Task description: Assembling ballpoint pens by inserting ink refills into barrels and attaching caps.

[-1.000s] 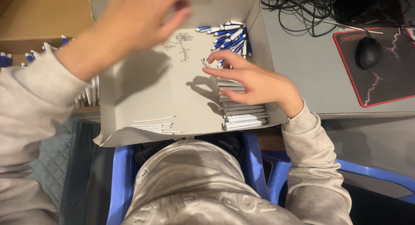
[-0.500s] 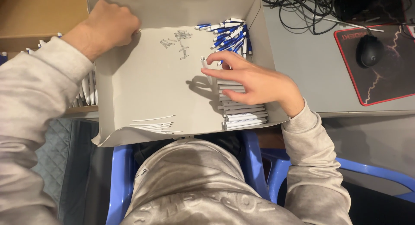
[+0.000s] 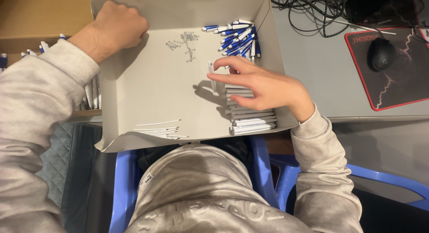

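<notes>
The cardboard tray (image 3: 152, 90) is plain grey inside. At its far right corner lie blue-and-white pens (image 3: 237, 36); along its right edge, white barrels (image 3: 250, 121); near its front edge, thin white refills (image 3: 158, 129). The mouse pad (image 3: 402, 81) is black, red-bordered, with a pale lightning pattern under a black mouse (image 3: 380, 54). The chair (image 3: 123, 192) is blue.

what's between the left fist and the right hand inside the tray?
Head view: small grey springs lie scattered on the tray floor between the left hand and the right hand; otherwise bare cardboard.

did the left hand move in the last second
Yes. The left hand dropped from above the box middle to its far left corner.
</notes>
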